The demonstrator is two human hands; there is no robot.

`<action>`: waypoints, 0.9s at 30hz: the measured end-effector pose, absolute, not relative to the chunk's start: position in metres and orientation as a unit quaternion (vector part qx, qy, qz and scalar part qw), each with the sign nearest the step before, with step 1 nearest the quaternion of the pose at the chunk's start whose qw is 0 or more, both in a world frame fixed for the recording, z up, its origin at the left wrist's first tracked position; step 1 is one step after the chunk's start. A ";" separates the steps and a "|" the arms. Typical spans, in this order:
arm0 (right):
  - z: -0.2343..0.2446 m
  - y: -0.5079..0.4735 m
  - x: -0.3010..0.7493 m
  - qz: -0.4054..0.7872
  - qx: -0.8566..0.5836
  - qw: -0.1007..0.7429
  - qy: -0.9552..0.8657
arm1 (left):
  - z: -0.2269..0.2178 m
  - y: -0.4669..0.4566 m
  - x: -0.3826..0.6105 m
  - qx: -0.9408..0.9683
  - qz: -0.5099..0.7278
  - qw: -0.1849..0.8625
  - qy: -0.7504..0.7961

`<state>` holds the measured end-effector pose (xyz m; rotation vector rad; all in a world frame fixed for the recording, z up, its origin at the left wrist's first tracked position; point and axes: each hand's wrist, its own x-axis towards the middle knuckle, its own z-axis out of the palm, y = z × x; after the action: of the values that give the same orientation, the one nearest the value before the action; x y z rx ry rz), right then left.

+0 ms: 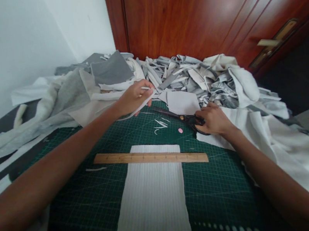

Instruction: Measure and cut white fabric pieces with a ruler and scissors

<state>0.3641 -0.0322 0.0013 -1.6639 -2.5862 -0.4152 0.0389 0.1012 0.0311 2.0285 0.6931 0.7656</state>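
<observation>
Pinching a limp fabric strip [141,106], left hand [134,99] closed. Clamping heavy tailor's shears [178,116] by the handles in the right hand [214,120]

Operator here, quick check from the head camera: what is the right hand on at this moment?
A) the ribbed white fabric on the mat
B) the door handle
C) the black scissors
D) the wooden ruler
C. The right hand is on the handles of the black scissors, which lie on the green cutting mat, well away from the ruler.
</observation>
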 end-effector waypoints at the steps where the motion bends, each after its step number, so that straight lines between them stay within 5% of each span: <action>1: -0.003 -0.031 0.367 -0.139 -0.545 0.030 -0.826 | 0.031 0.103 0.037 0.839 0.272 0.391 0.264; 8: -0.023 -0.025 0.377 -0.105 -0.592 0.149 -0.785 | 0.029 0.115 0.030 0.934 0.065 0.289 0.200; 17: -0.030 -0.020 0.377 -0.046 -0.614 0.258 -0.744 | 0.060 0.109 0.032 0.952 0.088 0.116 0.269; 27: -0.027 -0.020 0.375 -0.055 -0.607 0.240 -0.755 | 0.062 0.081 0.015 0.971 -0.062 0.141 0.185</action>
<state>0.3754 -0.0202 -0.0273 -1.6616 -2.0668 -0.1512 0.0153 0.0807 0.0619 2.8023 0.5344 -0.1788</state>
